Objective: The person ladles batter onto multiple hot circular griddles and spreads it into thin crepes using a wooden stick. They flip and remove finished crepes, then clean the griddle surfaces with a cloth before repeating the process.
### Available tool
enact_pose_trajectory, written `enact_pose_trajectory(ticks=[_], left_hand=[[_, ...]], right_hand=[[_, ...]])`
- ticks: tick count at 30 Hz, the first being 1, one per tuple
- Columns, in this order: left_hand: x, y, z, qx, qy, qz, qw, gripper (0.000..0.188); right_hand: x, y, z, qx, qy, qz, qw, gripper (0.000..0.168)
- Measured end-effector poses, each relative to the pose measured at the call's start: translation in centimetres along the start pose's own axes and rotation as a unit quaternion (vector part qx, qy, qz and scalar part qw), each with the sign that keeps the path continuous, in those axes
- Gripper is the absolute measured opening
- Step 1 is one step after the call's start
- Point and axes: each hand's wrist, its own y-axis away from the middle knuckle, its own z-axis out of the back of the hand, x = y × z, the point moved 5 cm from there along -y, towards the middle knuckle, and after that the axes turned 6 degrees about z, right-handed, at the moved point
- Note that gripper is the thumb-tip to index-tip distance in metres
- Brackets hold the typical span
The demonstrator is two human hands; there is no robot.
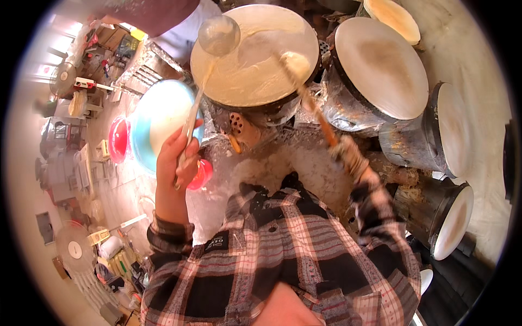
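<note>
My left hand (178, 157) grips the long handle of a metal ladle (219, 36). The ladle's bowl is over the far left part of a round griddle (251, 95), whose top carries a spread layer of pale batter (261, 34). In my right hand (350, 158), which wears a work glove, is a wooden-handled tool (313, 105). Its blurred far end reaches over the griddle, beside a thicker yellowish patch of batter (297, 65); whether it touches the batter I cannot tell. Left of the griddle stands a light blue basin (140, 140) holding pale liquid.
More round griddles on drum-like stoves curve along the right: one close by (379, 69), another (453, 130) and a lower one (453, 223). A red bowl (118, 140) and red container (202, 175) flank the basin. Part of another person (163, 16) shows at upper left.
</note>
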Motion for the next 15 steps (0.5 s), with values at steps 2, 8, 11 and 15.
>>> enact_pose_trajectory(ticks=[2, 8, 11, 15], left_hand=[[-0.1, -1.2, 0.2, -0.055, -0.034, -0.007, 0.998, 0.035], [-0.2, -0.1, 1.6, -0.091, -0.03, -0.008, 0.995, 0.035], [-0.8, -0.3, 3.2, -0.1, -0.03, -0.007, 0.994, 0.034], [-1.4, -3.0, 5.1, -0.139, 0.021, 0.03, 0.99, 0.032]], right_hand=[[6.0, -1.0, -2.5, -0.025, 0.187, -0.014, 0.982, 0.027], [4.5, -1.6, -2.1, -0.039, 0.182, 0.065, 0.98, 0.021], [7.7, -6.9, -1.5, 0.046, 0.489, 0.232, 0.84, 0.018], [14.0, -9.5, -7.4, -0.223, 0.585, 0.147, 0.766, 0.04]])
